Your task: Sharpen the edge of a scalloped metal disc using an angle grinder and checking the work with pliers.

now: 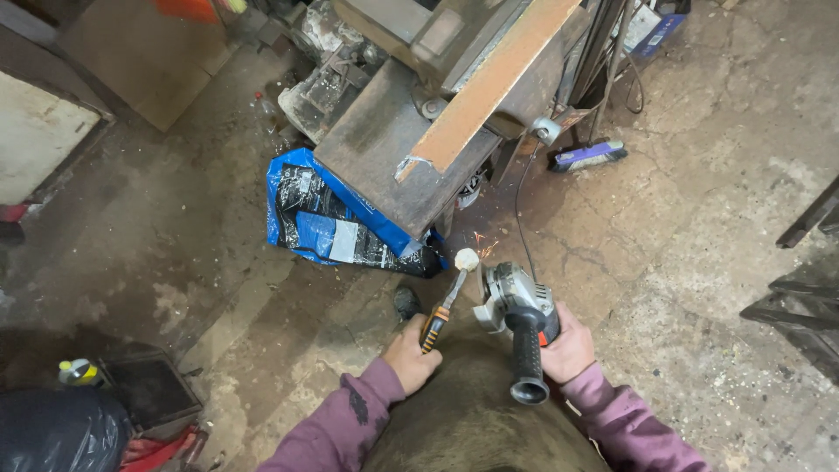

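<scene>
Nearest, at 6 o'clock, two purple sleeves come up from the bottom edge. The left hand has its grip wrapped tight round the orange-and-black handle of a tool. The tool's thin metal shaft runs up toward 1 o'clock and ends in a pale, rounded tip; what kind of tool it is cannot be told. The right hand is closed round the body of a grinder, grey metal at the head with a ribbed black side handle. The grinder's long axis lies from 6 to 11 o'clock, head away from the person and just beside the pale tip. A few orange sparks show just beyond the head.

Below is a cracked, dusty concrete floor. Farther, at 11 o'clock, a crumpled blue-and-black plastic bag lies against a rusty steel tabletop, with a long rust-brown bar across it pointing to 1 o'clock. A black cable runs from the grinder toward 12 o'clock. Farther right lies a brush.
</scene>
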